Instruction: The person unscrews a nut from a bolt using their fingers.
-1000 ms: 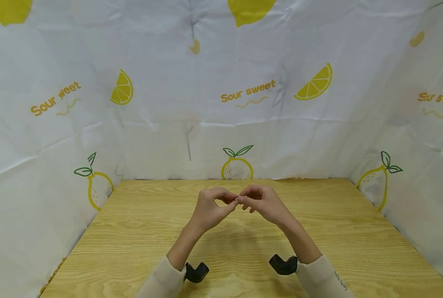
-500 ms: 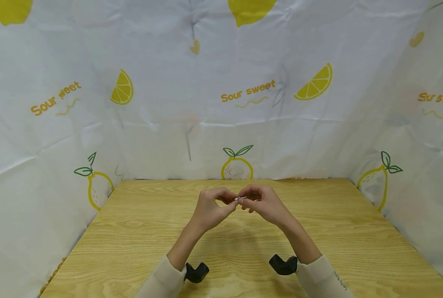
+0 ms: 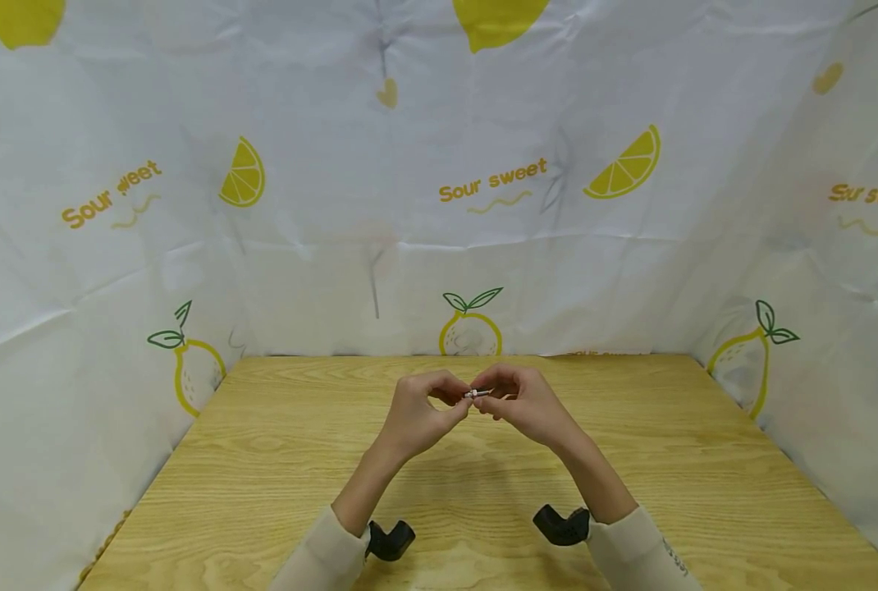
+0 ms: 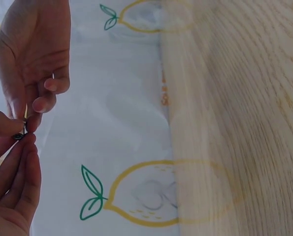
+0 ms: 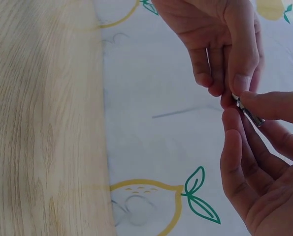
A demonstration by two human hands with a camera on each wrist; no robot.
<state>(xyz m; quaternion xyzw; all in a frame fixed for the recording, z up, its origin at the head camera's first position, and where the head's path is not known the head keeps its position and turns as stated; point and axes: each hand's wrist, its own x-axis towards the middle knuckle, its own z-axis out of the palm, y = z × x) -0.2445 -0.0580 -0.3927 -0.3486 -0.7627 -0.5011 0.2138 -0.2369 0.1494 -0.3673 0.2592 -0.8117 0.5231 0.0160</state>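
A small slim silver metal piece (image 3: 477, 394) is held between both hands' fingertips, above the table. In the right wrist view the metal piece (image 5: 253, 116) looks like a short rod; its exact kind cannot be told. My left hand (image 3: 426, 417) pinches one end between thumb and index finger. From the other side, the thumb and fingers of my right hand (image 3: 523, 404) pinch the piece. The fingertips nearly meet and cover part of it. In the left wrist view only a dark bit of the metal piece (image 4: 19, 136) shows.
The wooden table (image 3: 276, 460) lies under both arms. White cloth (image 3: 321, 189) printed with lemons and lettering stands as walls behind and at both sides. Black wrist cameras (image 3: 390, 541) jut from the two light sleeves (image 3: 323, 554).
The metal piece, mostly covered by fingertips one second ago, now shows more between the hands. My right fingers have shifted slightly on it. Both arms have stayed almost still.
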